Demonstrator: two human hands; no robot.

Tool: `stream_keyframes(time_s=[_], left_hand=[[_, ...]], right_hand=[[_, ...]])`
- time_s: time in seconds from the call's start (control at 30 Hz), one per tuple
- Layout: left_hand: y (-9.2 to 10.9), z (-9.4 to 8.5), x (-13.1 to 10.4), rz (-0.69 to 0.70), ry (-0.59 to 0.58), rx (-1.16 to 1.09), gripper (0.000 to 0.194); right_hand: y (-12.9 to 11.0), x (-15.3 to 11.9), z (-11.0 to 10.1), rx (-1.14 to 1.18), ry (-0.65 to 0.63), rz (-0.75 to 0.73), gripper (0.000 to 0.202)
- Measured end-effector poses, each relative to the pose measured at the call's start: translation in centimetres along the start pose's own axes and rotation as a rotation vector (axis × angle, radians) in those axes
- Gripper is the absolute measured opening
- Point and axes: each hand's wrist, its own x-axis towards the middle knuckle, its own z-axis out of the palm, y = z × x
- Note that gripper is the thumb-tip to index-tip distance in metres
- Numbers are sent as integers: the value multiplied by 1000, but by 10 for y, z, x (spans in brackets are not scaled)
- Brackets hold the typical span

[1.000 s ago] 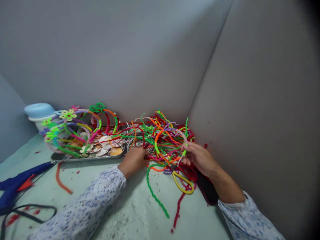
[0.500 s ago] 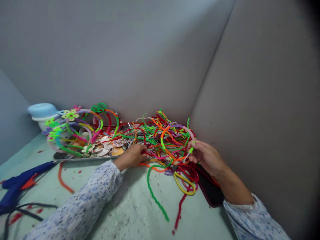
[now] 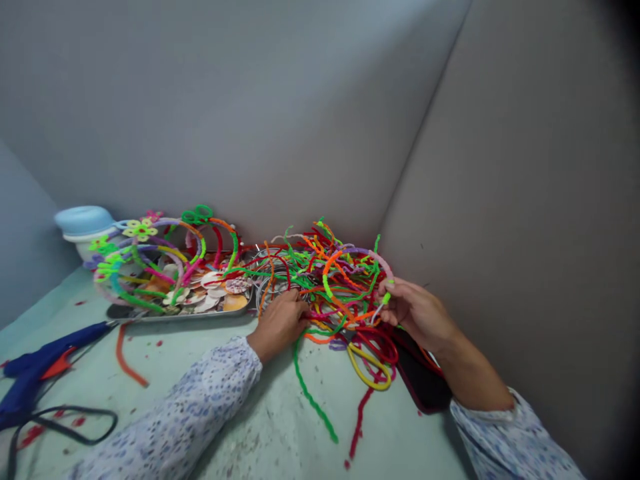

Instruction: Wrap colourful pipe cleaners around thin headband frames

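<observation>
Right hand holds a pipe-cleaner-wrapped headband upright in front of the strand pile, thumb and fingers pinching it near one end; a short white length shows bare below the lime-green wrap. Left hand reaches low at the near edge of the pipe-cleaner pile, fingers bunched and curled down; cannot tell whether a strand is caught between the tips. Step in hand, as judged: picking out a strand while the band waits. Next move probably calls for easing one strand free of the tangle, band kept steady, bare end accessible.
</observation>
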Motion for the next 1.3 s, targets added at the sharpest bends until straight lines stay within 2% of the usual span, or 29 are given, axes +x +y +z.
stream_keyframes(time_s=[0.27,0.5,0.63,0.77,0.9,1.0,1.13,1.3], left_hand=[[-10,-12,11,-68,29,-207,12],[-14,-19,17,-64,-13,-484,17],[-11,-32,19,-82,44,-555,20],[-11,-40,19,-29,87,-434,21],[-16,-36,16,51,-31,-145,25],[-19,-32,14,33,-64,-12,20],[-16,-35,17,16,-35,-16,21],[-7,-46,21,-65,143,-276,30]], right_hand=[[-1,-1,0,20,16,-29,9],[1,0,1,84,69,-59,10],[-1,0,-1,116,105,-102,9],[-3,0,-5,145,126,-111,8],[-4,1,-8,174,136,-142,7],[-5,1,-10,215,145,-150,6],[-7,1,-13,289,163,-106,6],[-13,0,-15,339,201,-128,5]])
